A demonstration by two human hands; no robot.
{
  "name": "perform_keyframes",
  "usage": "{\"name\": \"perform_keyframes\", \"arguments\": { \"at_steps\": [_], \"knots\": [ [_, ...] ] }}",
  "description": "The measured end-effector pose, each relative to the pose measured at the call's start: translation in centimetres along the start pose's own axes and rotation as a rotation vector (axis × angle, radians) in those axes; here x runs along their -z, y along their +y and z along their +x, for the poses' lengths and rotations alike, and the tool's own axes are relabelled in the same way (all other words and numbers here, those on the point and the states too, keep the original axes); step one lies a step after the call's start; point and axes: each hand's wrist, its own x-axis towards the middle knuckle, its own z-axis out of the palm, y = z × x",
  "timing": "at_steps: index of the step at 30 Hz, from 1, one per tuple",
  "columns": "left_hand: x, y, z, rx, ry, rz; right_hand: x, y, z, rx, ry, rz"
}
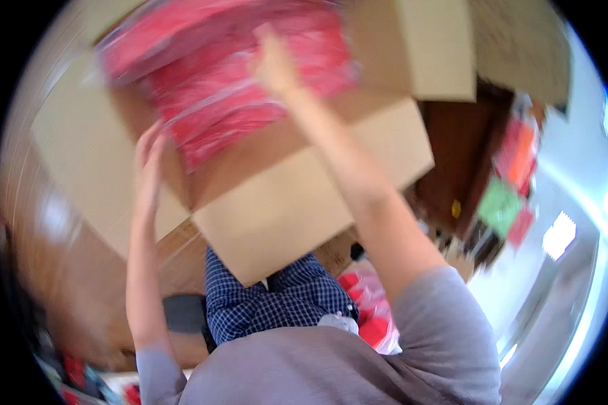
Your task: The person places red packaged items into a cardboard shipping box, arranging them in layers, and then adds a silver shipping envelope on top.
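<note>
A large cardboard box (263, 202) stands before me with its flaps folded out. Inside lie red goods in clear plastic wrapping (223, 101), with one red package (175, 37) raised at the far left. My right hand (275, 66) reaches in over the red goods. Motion smears its fingers, and whether it grips the plastic is unclear. Beside the box's near left corner, my left hand (148, 152) has its fingers stretched out along the wall, holding nothing that I can see.
To the right are dark wooden furniture (463, 148) and a green packet (500, 204) near red and orange ones. A clear bag with red contents (375, 317) lies beside my right leg. Brown flooring (81, 283) shows at the left.
</note>
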Motion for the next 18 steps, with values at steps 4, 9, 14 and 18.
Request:
{"name": "perform_keyframes", "arguments": {
  "at_steps": [4, 9, 14, 18],
  "knots": [
    [-3.5, 0.3, -6.0, 0.147, -0.187, 0.096, 7.9, -0.5, -15.0, -0.334, 0.023, 0.065],
    [-11.6, -0.1, -10.2, 0.185, -0.452, 0.247, 18.5, 0.4, -35.7, -0.572, 0.447, 0.049],
    [-22.3, 0.8, -16.1, 0.110, -0.768, 0.367, 27.3, -3.4, -51.9, -0.835, 0.794, -0.319],
    [-33.3, 1.0, -24.4, 0.135, -1.241, 0.426, 32.9, -8.4, -67.6, -1.273, 1.150, -0.608]
  ]
}}
